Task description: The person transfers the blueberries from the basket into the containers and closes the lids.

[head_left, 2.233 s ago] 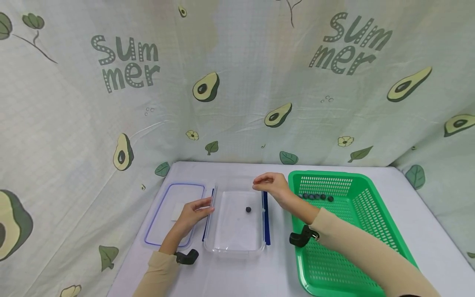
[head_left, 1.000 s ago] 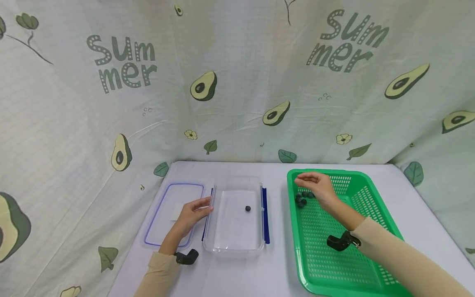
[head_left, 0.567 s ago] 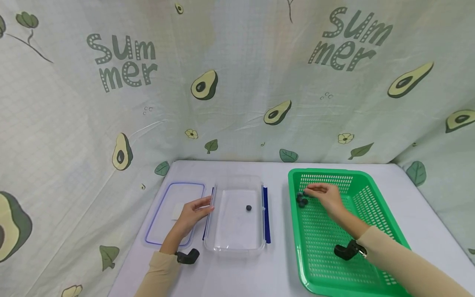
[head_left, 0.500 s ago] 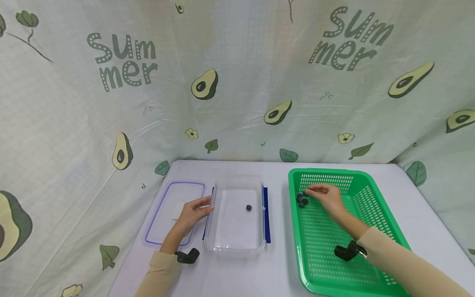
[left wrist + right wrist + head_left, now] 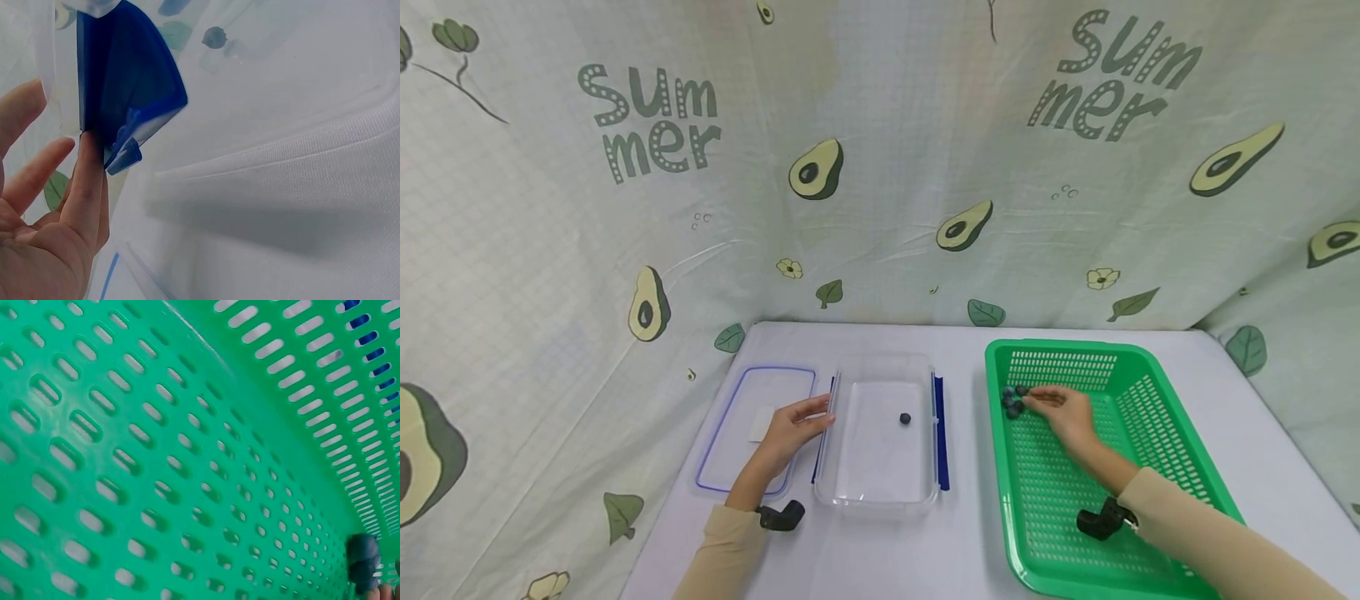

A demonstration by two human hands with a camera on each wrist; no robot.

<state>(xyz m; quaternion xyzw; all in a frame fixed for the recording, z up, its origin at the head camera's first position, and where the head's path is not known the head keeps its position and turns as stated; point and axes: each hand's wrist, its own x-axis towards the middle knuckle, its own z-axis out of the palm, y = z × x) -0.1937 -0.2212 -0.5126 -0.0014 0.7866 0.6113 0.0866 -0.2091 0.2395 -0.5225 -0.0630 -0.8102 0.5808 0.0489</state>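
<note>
On my head view a printed cloth (image 5: 880, 167) hangs behind a white table (image 5: 970, 542). On the table's right lies the green basket (image 5: 1052, 467), its long axis running from near to far, the near end swung a little right. The clear box (image 5: 865, 458) sits left of it, open side up, its long axis pointing away from the wearer. Further left, the lid (image 5: 737, 417) lies flat, lengthwise near to far but slanting, its far end toward the right.

I see the left hand (image 5: 790, 429) with its fingers spread, a fingertip touching the box's left flap (image 5: 131, 75). The right hand (image 5: 1067, 417) is inside the basket, near its far left corner, fingertips drawn together at the cluster of blueberries (image 5: 1018, 406); I cannot tell whether they pinch one. The box's right flap (image 5: 942, 433) and the basket's left wall stand between that cluster and the single blueberry (image 5: 905, 418), which rests on the box floor, right of the middle; being round, it shows me no long axis
</note>
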